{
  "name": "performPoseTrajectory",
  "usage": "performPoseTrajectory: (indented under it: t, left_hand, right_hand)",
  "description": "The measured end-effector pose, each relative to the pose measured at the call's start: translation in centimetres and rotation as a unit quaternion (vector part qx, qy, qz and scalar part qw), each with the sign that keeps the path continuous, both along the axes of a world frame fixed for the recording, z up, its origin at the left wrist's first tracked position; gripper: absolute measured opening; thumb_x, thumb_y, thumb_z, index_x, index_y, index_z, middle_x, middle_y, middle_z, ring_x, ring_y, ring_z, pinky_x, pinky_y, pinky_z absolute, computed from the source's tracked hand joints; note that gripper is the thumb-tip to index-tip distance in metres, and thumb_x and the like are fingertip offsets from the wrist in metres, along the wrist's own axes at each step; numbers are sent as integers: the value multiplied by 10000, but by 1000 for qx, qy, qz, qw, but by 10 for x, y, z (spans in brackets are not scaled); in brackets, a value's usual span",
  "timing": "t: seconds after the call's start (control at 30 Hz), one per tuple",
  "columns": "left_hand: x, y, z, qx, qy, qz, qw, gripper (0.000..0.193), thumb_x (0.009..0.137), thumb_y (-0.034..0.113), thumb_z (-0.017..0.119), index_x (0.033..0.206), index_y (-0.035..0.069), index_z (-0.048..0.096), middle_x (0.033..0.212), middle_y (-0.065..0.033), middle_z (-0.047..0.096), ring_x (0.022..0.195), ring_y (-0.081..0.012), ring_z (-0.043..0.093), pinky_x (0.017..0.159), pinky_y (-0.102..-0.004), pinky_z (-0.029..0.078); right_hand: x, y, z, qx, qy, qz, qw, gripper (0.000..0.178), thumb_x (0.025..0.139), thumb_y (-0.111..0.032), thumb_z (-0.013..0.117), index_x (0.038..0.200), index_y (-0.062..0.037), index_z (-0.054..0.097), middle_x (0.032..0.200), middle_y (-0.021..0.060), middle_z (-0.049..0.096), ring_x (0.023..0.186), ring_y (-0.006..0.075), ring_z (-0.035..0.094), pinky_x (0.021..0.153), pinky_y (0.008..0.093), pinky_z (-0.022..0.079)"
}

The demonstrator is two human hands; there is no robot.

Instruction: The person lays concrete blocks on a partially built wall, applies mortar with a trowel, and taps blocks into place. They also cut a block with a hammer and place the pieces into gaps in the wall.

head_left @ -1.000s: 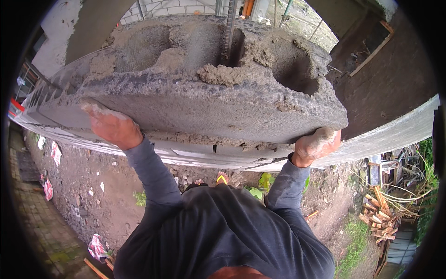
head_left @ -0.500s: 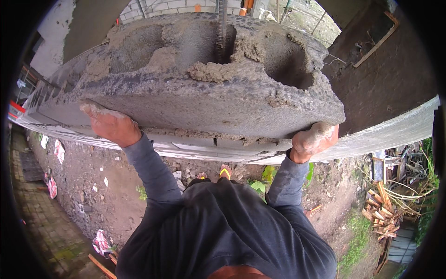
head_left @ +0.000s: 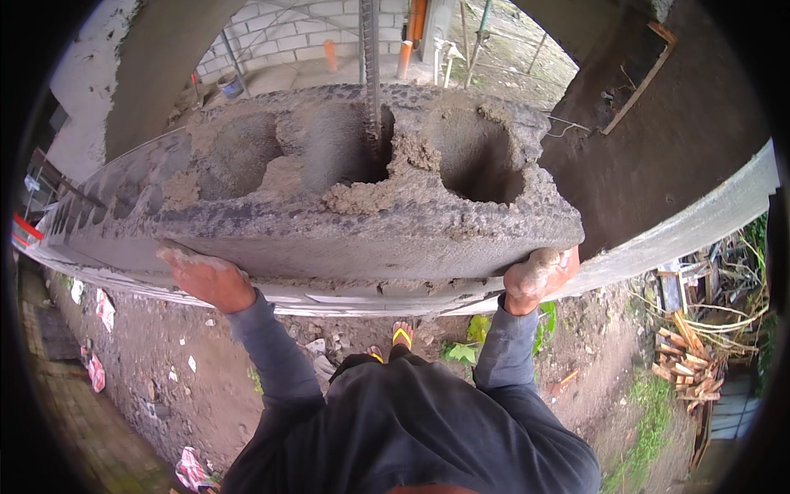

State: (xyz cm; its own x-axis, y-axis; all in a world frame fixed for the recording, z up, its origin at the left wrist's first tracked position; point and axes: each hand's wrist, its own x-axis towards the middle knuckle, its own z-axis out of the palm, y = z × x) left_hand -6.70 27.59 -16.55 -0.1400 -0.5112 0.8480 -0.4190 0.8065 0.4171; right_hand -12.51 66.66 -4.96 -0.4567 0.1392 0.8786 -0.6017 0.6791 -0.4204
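A block wall (head_left: 107, 243) stands over dirt (head_left: 218, 395); your left fingers (head_left: 188, 265) and right fingers (head_left: 539, 272) clasp the hollow concrete block (head_left: 370, 251) along its near edge.

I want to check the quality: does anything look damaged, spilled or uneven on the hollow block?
Yes, crumbly mortar sits unevenly on top of the hollow block, with a clump at the middle cavity's front rim, so the edge looks ragged.
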Motion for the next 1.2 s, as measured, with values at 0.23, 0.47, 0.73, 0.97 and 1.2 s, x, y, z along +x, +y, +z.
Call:
performPoseTrajectory:
  t: [0.23, 0.47, 0.73, 0.97, 1.2]
  left_hand:
    - [-11, -8, -2, 32, 38, -118, 992, 514, 959, 87, 455, 1427, -117, 395, 1406, -295, 479, 1266, -428, 487, 1066, -487, 399]
    - [1, 5, 1, 45, 23, -83, 995, 508, 950, 59, 444, 1419, -126, 381, 1379, -298, 476, 1270, -456, 465, 1103, -514, 360]
    - [49, -28, -28, 2, -50, 51, 997, 536, 919, 52, 473, 1400, -161, 370, 1379, -314, 460, 1291, -450, 451, 1131, -524, 324]
    - [38, 41, 46, 186, 68, -136, 971, 287, 989, 88, 430, 1153, -86, 590, 1002, -173, 639, 925, -277, 593, 849, -363, 474]
    - [33, 52, 64, 128, 146, -189, 963, 227, 983, 28, 411, 1062, -66, 602, 899, -133, 632, 834, -189, 568, 757, -339, 475]
  right_hand:
    - [-3, -5, 9, -58, -5, 9, 998, 416, 918, -266, 461, 1067, 52, 685, 1006, 158, 711, 885, 262, 680, 787, 350, 512]
    - [-7, 12, 4, 71, 12, 14, 997, 406, 922, -283, 477, 1042, 43, 689, 986, 167, 705, 864, 300, 684, 798, 366, 507]
    - [-1, 1, -16, -94, -56, 161, 981, 632, 873, -410, 594, 1216, 120, 610, 1111, 185, 699, 997, 263, 672, 913, 381, 515]
    - [26, 32, -8, -17, -57, 73, 996, 829, 1002, -656, 353, 1221, 98, 621, 1174, 234, 670, 1081, 336, 642, 954, 443, 482]
    - [34, 44, -18, -21, -86, 54, 995, 833, 995, -685, 362, 1164, 86, 630, 1122, 196, 674, 1021, 298, 642, 894, 402, 493]
